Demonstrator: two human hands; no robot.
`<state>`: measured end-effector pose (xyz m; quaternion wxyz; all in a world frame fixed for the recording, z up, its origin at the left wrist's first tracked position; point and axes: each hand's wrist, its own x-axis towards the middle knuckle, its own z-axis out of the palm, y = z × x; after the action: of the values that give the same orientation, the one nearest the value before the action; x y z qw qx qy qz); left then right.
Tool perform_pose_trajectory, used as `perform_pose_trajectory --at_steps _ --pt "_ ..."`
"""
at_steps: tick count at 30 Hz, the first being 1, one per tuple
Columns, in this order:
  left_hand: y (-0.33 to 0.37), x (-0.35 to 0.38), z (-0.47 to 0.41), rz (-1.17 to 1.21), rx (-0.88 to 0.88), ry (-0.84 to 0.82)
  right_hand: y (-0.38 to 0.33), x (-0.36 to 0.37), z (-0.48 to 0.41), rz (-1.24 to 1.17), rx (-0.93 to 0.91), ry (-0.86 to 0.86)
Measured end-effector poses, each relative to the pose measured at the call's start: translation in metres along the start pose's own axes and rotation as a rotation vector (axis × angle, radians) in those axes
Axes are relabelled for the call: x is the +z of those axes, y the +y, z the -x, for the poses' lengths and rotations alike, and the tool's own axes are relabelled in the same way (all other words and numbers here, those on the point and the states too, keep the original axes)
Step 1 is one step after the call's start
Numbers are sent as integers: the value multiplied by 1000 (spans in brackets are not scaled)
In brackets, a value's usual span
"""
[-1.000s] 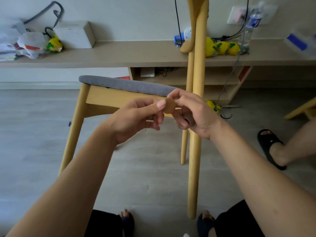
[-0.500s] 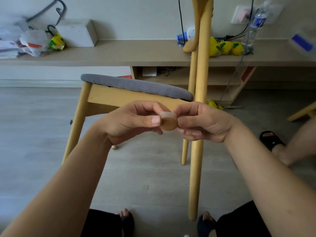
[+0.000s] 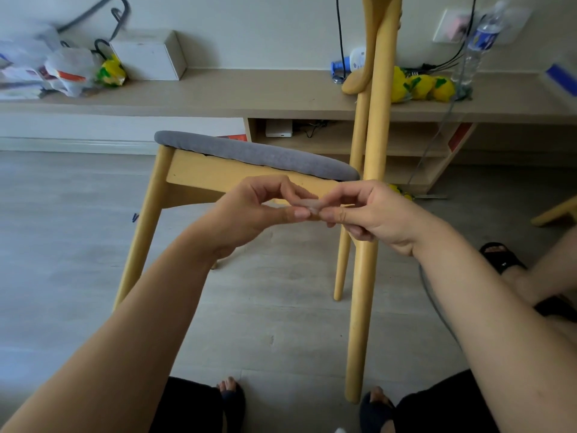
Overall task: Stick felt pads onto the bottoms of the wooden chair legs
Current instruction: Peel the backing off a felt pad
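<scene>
Nearest leg: the pale wooden chair leg (image 3: 359,323) runs long and near vertical, its rounded foot (image 3: 352,398) low in view between the person's feet, below and a little right of the hands.
Left hand (image 3: 249,214): fingers curled, thumb and forefinger pinched on the left edge of the felt pad (image 3: 309,205).
Right hand (image 3: 368,214): pinched on the pad's right edge; it lies closer to the nearest leg, almost over it.
Felt pad: a small thin disc seen edge-on, pale and slightly blurred, held between both hands in the air, touching no leg. Whether a backing is being peeled I cannot tell.
Key relation: the leg's foot lies well below the pad, so the pad likely has to travel down along the leg's long axis, the right hand being the handier one.
Chair (image 3: 249,179): smooth, round, tapered yellowish legs; a grey, soft-looking fabric seat cushion (image 3: 256,151) above a flat wooden rail; it stands on a grey plank floor (image 3: 78,245).
Bench (image 3: 234,95): beyond the chair, matte beige, carrying a white box (image 3: 150,54), yellow packets (image 3: 421,87) and a clear bottle (image 3: 474,48).
</scene>
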<state>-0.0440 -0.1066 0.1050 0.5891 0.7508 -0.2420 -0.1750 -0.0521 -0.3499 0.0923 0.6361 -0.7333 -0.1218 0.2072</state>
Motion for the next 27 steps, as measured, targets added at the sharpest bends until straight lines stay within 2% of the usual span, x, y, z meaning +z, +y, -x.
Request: perform_pose_trajectory --at_steps 3,6,10,13,16,20,22,27 --pt "1 4 -2 95 75 111 -1 4 -4 -61 -112 92" --pt "1 11 -7 166 155 315 -1 14 -9 -159 -184 248" --pt "0 23 -12 5 157 565 0 36 -16 -220 -170 407" --pt "-2 30 -14 -207 104 728 0 53 -21 -246 -142 526" --pt "-2 38 -15 -326 76 834 -2 59 -24 -270 -109 594" --pt "-1 44 -16 -328 62 832 -2 58 -24 -304 -43 655" --pt "-1 45 -16 -279 56 755 -1 55 -23 -384 14 665" --pt "-4 30 -17 -59 98 500 1 41 -22 -576 49 513"
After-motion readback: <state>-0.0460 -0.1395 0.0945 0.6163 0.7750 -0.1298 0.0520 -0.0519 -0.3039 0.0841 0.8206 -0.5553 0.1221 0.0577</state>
